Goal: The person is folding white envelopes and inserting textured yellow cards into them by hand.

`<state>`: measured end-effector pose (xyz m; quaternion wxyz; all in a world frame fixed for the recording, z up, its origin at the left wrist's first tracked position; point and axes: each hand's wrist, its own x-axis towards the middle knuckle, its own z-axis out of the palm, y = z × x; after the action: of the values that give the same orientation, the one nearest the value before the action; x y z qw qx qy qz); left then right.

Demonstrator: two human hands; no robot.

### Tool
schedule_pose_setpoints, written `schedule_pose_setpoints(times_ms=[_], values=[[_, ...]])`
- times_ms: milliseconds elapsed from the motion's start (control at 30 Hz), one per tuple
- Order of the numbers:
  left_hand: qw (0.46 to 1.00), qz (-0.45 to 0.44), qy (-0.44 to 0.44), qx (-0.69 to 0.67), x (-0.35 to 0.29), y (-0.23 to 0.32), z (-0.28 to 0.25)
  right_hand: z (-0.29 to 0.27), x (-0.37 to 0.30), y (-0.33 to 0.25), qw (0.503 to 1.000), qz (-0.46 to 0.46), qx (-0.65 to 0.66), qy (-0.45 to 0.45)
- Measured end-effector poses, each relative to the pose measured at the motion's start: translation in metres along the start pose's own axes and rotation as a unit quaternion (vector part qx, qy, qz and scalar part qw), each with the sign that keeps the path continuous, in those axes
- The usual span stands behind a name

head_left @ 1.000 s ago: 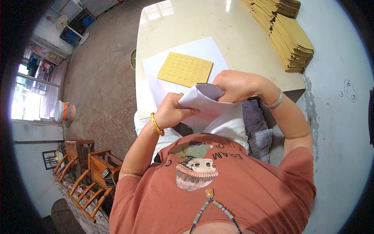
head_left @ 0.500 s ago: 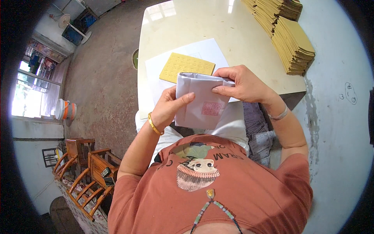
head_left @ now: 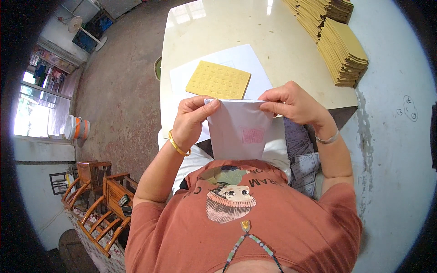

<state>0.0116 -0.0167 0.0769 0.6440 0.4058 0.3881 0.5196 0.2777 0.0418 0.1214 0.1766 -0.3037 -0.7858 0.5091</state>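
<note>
Between my hands is a white paper packet (head_left: 234, 132) with a red square stamp on its front, held over my lap at the table's near edge. My left hand (head_left: 191, 117) pinches its top left corner, thumb in front. At the top right corner, my right hand (head_left: 289, 104) grips the edge between thumb and fingers. The packet's top edge looks flat and pressed together. Just beyond it, a yellow embossed paper pad (head_left: 219, 79) lies on a large white sheet (head_left: 255, 68) on the table.
The cream table (head_left: 218, 32) carries stacks of yellow paper (head_left: 341, 54) along its right side, next to the wall. Printed grey paper bundles (head_left: 304, 166) lie below on my right. Wooden chairs (head_left: 114, 195) stand at left, with a white and orange bucket (head_left: 77, 127) farther off.
The packet's gaping top has closed flat, and the packet has come lower, toward me. My left hand has moved up to its top left corner; my right hand has shifted slightly right.
</note>
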Motion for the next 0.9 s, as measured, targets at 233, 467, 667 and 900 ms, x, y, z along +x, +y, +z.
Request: schedule_pose_setpoints(times_ms=[233,467,667,900], values=[[0.988,0.103,-0.072,0.094,0.005,0.026,0.004,-0.011,-0.007,-0.017,0.988,-0.089,-0.089,0.093],[0.845,0.376,-0.100,0.366,0.037,0.042,-0.019,-0.002,0.029,-0.007,0.780,-0.360,-0.431,0.277],[0.737,0.189,-0.141,0.633,0.008,-0.034,-0.074,0.052,0.024,0.092,0.886,-0.203,-0.414,0.052],[0.730,0.274,-0.144,0.609,0.019,-0.055,-0.055,0.039,0.080,0.110,0.914,-0.186,-0.335,0.130]])
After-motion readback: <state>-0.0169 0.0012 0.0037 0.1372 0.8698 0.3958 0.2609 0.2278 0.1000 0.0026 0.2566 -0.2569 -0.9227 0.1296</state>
